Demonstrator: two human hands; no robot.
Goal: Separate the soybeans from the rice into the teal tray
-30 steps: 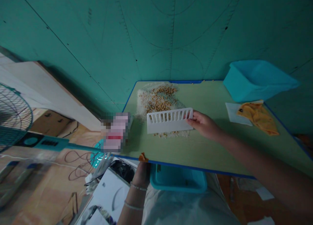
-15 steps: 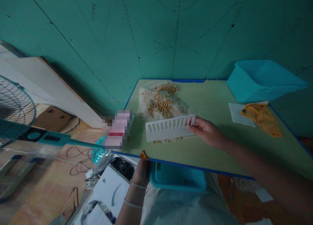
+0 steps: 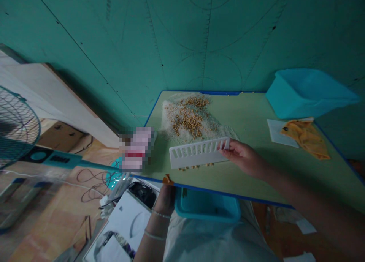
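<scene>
My right hand [image 3: 239, 153] is closed around the right end of a white slotted plastic strip [image 3: 196, 159], which stands on edge on the table. Several yellow beans [image 3: 195, 167] lie along its near side. Beyond the strip spreads a heap of beans [image 3: 188, 121] mixed with white grains [image 3: 168, 114]. My left hand [image 3: 168, 193] is down at the table's near edge, beside the left end of a blue plastic tub [image 3: 209, 216] below the edge. Its fingers are hidden, so I cannot tell whether it grips the tub.
On the table [image 3: 242, 117] are a blue bin [image 3: 296, 98] at the back right, an orange cloth [image 3: 306, 134] over a white sheet, and a blurred-out pink item [image 3: 139, 148] at the left edge. A fan [image 3: 17, 133] stands at left. The green wall [image 3: 182, 38] borders the table's back.
My right hand has drawn the slotted strip slightly toward me, with a few beans shifting along its near side. My left hand stays by the tub.
</scene>
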